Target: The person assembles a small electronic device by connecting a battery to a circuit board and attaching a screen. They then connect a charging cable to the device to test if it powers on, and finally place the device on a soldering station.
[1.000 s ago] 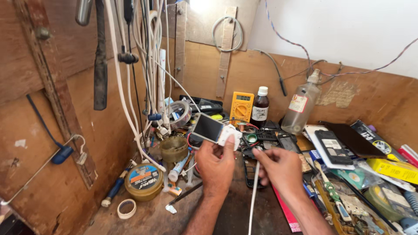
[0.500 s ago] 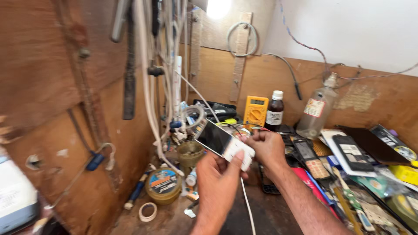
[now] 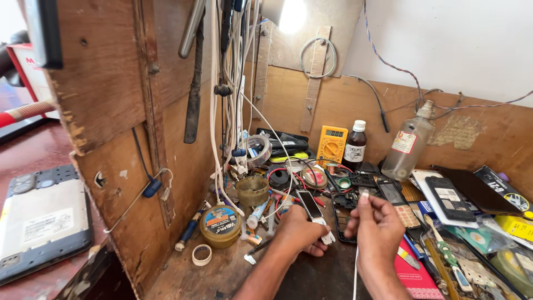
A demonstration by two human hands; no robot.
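The left hand grips a phone; the right hand pinches a white cable. Both hover over a cluttered wooden surface, with a yellow multimeter far back by the wall.

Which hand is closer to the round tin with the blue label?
Left. The left hand, gripping a phone, is just right of the round tin. The right hand, pinching a white cable, is farther right.

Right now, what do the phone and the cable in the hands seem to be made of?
Phone: glossy dark glass front and white, probably plastic, body; the screen reflects light. Cable: white, smooth, likely rubbery plastic sheath; it hangs limp from the right hand. The left hand holds the phone.
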